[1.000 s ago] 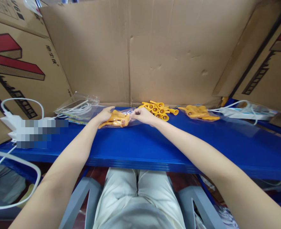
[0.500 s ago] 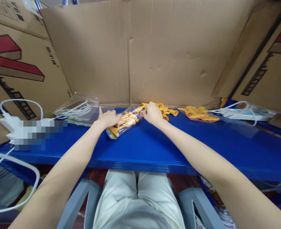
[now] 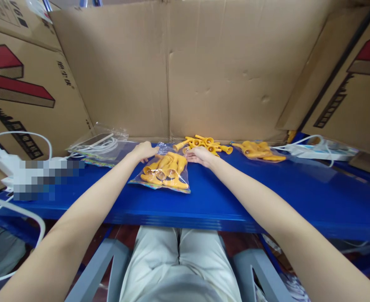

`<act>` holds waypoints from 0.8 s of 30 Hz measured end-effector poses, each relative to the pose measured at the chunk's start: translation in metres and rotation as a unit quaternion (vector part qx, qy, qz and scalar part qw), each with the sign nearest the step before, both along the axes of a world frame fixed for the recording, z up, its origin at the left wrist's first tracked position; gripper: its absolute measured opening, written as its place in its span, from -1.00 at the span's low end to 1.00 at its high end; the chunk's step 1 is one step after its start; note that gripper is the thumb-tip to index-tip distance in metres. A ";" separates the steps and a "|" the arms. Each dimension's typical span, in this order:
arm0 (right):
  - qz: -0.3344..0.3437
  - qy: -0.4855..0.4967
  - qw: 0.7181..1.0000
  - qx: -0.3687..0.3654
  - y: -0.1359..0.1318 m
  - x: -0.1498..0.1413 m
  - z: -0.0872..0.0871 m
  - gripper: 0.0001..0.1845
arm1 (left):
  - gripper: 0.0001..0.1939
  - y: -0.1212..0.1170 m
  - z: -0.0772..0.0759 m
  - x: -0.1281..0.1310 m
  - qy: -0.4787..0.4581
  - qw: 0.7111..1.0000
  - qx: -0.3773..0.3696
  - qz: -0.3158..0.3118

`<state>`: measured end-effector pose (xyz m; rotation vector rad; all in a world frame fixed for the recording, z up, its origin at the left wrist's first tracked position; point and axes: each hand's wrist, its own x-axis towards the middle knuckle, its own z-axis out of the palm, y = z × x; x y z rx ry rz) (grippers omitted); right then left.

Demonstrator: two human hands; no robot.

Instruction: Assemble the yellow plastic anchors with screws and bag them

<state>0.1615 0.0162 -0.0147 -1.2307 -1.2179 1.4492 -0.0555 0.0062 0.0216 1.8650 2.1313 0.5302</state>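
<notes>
A clear plastic bag (image 3: 164,170) of yellow horn-shaped plastic pieces lies flat on the blue shelf before me, its wide mouths of the pieces facing me. My left hand (image 3: 144,151) is at the bag's upper left edge, fingers bent against the film; their tips are partly hidden. Beside the upper right edge is my right hand (image 3: 201,156), its fingers stretched toward the bag and slightly apart. Just behind the right hand lies a loose heap of the same yellow horn-shaped pieces (image 3: 208,142).
Another filled bag of yellow pieces (image 3: 260,151) lies at the right. A clear bag with a white cable (image 3: 104,147) lies at the left, near a white power strip (image 3: 5,165). A cardboard panel (image 3: 219,71) stands along the back; a second white strip (image 3: 323,151) is far right.
The bag of yellow pieces has turned from slanted and bunched to flat and spread, facing me. My right hand has drawn back from the loose heap and opened; my left hand has shifted slightly.
</notes>
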 end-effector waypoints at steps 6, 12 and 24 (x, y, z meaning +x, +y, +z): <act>0.012 0.077 0.996 -0.033 0.001 -0.005 -0.002 -0.76 | -0.82 0.028 -0.008 -0.002 -0.277 0.956 -0.093 -0.015; -0.022 0.061 0.998 0.004 0.008 -0.006 -0.005 -0.83 | -0.87 0.039 -0.014 -0.004 -0.326 0.939 -0.110 -0.004; 0.114 -0.081 0.977 0.160 0.012 0.022 0.008 -0.79 | -0.84 0.037 -0.019 -0.033 -0.419 0.897 -0.062 -0.122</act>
